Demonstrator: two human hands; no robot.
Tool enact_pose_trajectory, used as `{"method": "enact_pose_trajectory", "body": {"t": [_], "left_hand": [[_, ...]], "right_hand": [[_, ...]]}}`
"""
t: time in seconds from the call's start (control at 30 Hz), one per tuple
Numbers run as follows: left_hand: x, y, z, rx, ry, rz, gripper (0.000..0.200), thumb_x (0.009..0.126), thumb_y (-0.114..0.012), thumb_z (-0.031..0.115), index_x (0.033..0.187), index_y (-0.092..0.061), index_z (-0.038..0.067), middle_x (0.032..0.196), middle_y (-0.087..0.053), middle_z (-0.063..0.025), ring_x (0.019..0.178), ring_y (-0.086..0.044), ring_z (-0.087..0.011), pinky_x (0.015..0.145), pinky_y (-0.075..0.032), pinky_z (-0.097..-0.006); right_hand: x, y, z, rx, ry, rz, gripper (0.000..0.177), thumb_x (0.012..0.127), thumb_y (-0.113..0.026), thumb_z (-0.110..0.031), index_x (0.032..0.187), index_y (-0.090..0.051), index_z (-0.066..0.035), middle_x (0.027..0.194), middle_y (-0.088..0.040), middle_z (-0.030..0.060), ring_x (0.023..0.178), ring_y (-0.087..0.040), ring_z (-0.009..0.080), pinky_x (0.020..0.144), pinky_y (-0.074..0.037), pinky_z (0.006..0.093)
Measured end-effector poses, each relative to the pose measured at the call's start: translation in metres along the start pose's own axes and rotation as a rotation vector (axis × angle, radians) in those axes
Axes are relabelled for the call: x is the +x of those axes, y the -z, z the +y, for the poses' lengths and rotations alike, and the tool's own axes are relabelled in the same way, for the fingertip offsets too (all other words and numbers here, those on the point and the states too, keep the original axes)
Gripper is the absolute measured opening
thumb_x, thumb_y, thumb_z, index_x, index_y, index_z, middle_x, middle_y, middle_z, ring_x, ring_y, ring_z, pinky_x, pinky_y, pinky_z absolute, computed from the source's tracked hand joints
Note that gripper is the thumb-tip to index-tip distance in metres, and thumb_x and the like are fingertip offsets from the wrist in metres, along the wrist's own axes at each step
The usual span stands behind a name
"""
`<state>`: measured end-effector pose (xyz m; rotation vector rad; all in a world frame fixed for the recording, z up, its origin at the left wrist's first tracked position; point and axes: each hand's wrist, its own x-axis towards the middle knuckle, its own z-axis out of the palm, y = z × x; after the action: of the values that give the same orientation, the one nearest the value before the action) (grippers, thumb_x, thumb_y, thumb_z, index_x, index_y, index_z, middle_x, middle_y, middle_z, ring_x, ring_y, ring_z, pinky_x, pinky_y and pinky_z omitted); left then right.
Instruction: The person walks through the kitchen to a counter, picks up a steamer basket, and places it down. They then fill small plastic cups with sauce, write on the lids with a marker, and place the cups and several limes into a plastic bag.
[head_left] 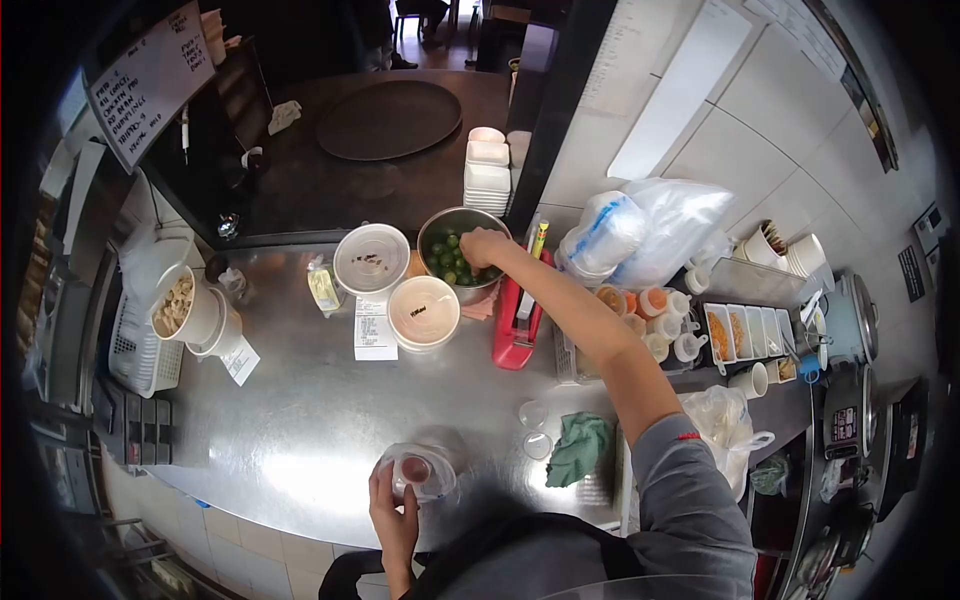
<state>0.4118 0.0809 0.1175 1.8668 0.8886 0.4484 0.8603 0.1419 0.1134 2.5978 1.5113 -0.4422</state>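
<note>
Over a steel pot [503,222] of small green citrus fruits [440,262], my right hand [486,247] reaches down with curled fingers. What its fingertips hold, if anything, is hidden. Near the counter's front edge, my left hand [393,503] closes around the side of a clear plastic bag [436,484]. A small sauce cup [414,468] with reddish-brown contents shows in the bag. Two lidded white tubs, one at the back [371,258] and one in front [424,312], stand left of the pot with dark writing or marks on their lids.
A red tape dispenser [512,335] lies right of the pot, beside several sauce bottles [655,315]. A green cloth [580,450] and clear lids [535,430] rest on the steel counter [270,400]. Paper receipts [375,335] lie by the tubs. White trays [487,180] are stacked behind.
</note>
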Motion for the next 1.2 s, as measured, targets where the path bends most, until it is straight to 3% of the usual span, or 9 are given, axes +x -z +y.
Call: {"method": "enact_pose_trajectory", "body": {"t": [0.1, 0.17, 0.33, 0.47, 0.6, 0.83, 0.97, 1.0, 1.2], "left_hand": [[0.004, 0.003, 0.002, -0.008, 0.032, 0.012, 0.045, 0.075, -0.053, -0.008, 0.119, -0.047, 0.001, 0.119, -0.047, -0.018, 0.075, -0.059, -0.021, 0.051, -0.047, -0.0244], [0.006, 0.007, 0.001, 0.012, 0.034, 0.008, 0.044, 0.076, -0.053, -0.008, 0.119, -0.048, 0.001, 0.119, -0.047, -0.0177, 0.074, -0.059, -0.0207, 0.051, -0.047, -0.0244], [0.011, 0.01, 0.001, 0.051, 0.033, -0.001, 0.041, 0.077, -0.054, -0.005, 0.118, -0.049, 0.002, 0.12, -0.047, -0.0175, 0.074, -0.059, -0.0204, 0.053, -0.047, -0.0249], [0.008, 0.009, 0.007, 0.037, 0.08, -0.03, 0.04, 0.078, -0.054, -0.004, 0.117, -0.049, 0.0, 0.122, -0.046, -0.0182, 0.079, -0.059, -0.0229, 0.055, -0.048, -0.0258], [0.005, 0.003, 0.003, 0.068, -0.05, 0.003, 0.04, 0.078, -0.055, -0.003, 0.117, -0.049, 0.0, 0.122, -0.045, -0.0194, 0.072, -0.061, -0.0237, 0.057, -0.05, -0.0267], [-0.004, 0.006, 0.007, 0.149, -0.101, -0.014, 0.042, 0.078, -0.055, -0.001, 0.12, -0.048, 0.003, 0.124, -0.044, -0.0195, 0.064, -0.061, -0.024, 0.057, -0.05, -0.029], [-0.005, 0.006, 0.011, 0.211, -0.141, 0.0, 0.041, 0.079, -0.056, 0.003, 0.118, -0.048, 0.003, 0.125, -0.044, -0.0181, 0.063, -0.062, -0.0253, 0.057, -0.051, -0.0308], [-0.004, 0.005, 0.011, 0.22, -0.147, 0.003, 0.04, 0.079, -0.056, 0.003, 0.118, -0.048, 0.003, 0.126, -0.044, -0.018, 0.064, -0.062, -0.0256, 0.057, -0.051, -0.031], [-0.006, 0.002, 0.012, 0.245, -0.213, 0.024, 0.04, 0.079, -0.057, 0.004, 0.118, -0.048, 0.004, 0.126, -0.043, -0.0178, 0.066, -0.063, -0.0272, 0.056, -0.052, -0.0324]], "right_hand": [[0.026, 0.013, 0.014, 0.282, -0.094, -0.29, 0.035, 0.063, -0.073, -0.008, 0.096, -0.063, -0.004, 0.08, -0.065, 0.017, 0.071, -0.065, 0.0257, 0.057, -0.054, 0.0365], [0.025, 0.028, 0.018, 0.474, -0.09, -0.273, 0.03, 0.066, -0.07, -0.007, 0.093, -0.061, -0.001, 0.074, -0.064, 0.0153, 0.064, -0.065, 0.0235, 0.048, -0.053, 0.0358], [0.001, 0.041, -0.011, 0.045, -0.094, -0.137, 0.026, 0.068, -0.066, -0.009, 0.093, -0.064, -0.002, 0.095, -0.064, 0.0161, 0.083, -0.064, 0.0283, 0.068, -0.054, 0.039], [0.017, -0.008, -0.009, 0.035, -0.166, 0.069, 0.022, 0.073, -0.061, -0.008, 0.094, -0.065, -0.003, 0.101, -0.061, 0.0181, 0.095, -0.061, 0.0294, 0.076, -0.051, 0.0392], [0.017, -0.01, 0.005, 0.167, -0.144, 0.023, 0.017, 0.071, -0.061, -0.011, 0.079, -0.064, 0.004, 0.074, -0.064, 0.0193, 0.066, -0.066, 0.0273, 0.065, -0.053, 0.0363], [0.001, 0.011, 0.014, 0.323, -0.182, 0.071, 0.021, 0.071, -0.066, -0.016, 0.077, -0.063, 0.004, 0.057, -0.061, 0.0137, 0.043, -0.06, 0.0205, 0.046, -0.053, 0.0304], [-0.017, 0.011, -0.001, -0.16, -0.018, 0.11, 0.022, 0.072, -0.065, -0.016, 0.09, -0.065, -0.003, 0.091, -0.065, 0.0156, 0.082, -0.065, 0.0249, 0.07, -0.053, 0.0376], [-0.01, 0.004, -0.008, -0.169, -0.097, 0.016, 0.02, 0.077, -0.059, -0.018, 0.093, -0.066, -0.008, 0.106, -0.061, 0.0134, 0.097, -0.06, 0.0265, 0.079, -0.049, 0.0392], [0.043, -0.033, -0.004, -0.509, -0.238, -0.214, 0.024, 0.082, -0.053, -0.02, 0.102, -0.066, -0.017, 0.107, -0.063, 0.0007, 0.098, -0.06, 0.0187, 0.074, -0.044, 0.0408]]}}
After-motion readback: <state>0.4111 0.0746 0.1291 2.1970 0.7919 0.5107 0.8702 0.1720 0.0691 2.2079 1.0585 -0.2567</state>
